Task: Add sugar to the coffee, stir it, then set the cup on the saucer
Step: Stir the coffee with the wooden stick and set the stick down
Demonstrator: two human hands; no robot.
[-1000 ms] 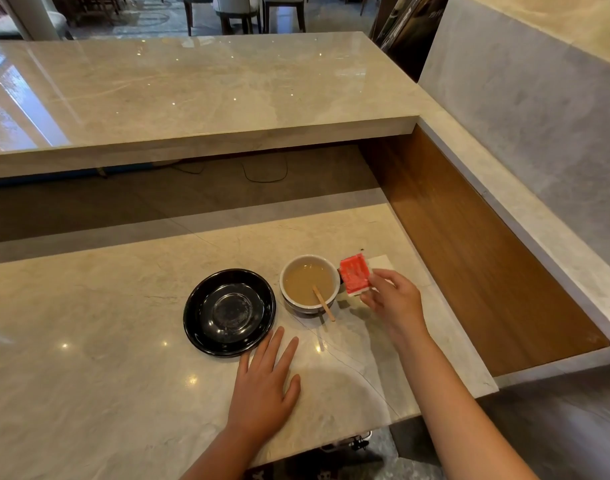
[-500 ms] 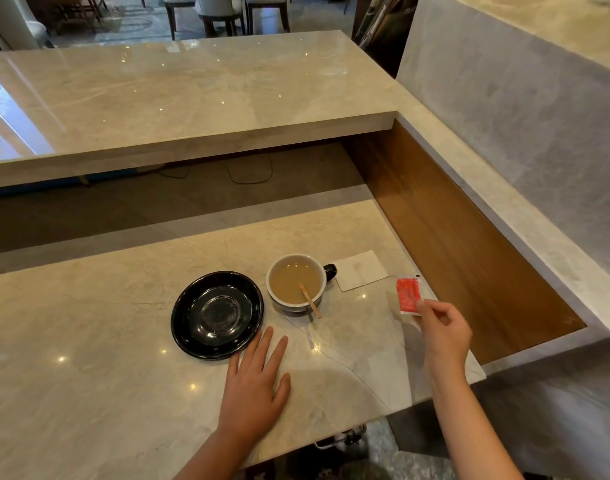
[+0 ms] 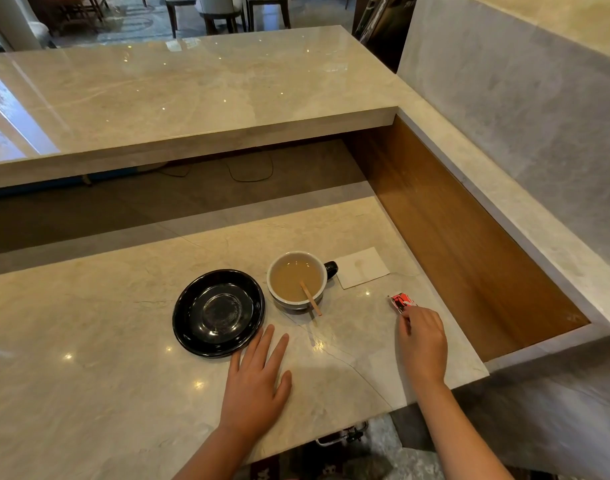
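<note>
A cup with a white inside, dark outside and dark handle holds light brown coffee on the marble counter. A wooden stir stick leans in it, its end over the near rim. To the cup's left sits an empty black saucer. My right hand pinches a red sugar packet low over the counter, to the right of the cup. My left hand lies flat, fingers spread, just in front of the saucer.
A white napkin lies right of the cup's handle. A higher marble counter runs across the back. A wooden wall drops beside the counter's right edge. Chairs stand far behind.
My right hand carried the red sugar packet away from the cup's rim, rightward and down toward the counter. The left hand stayed flat.
</note>
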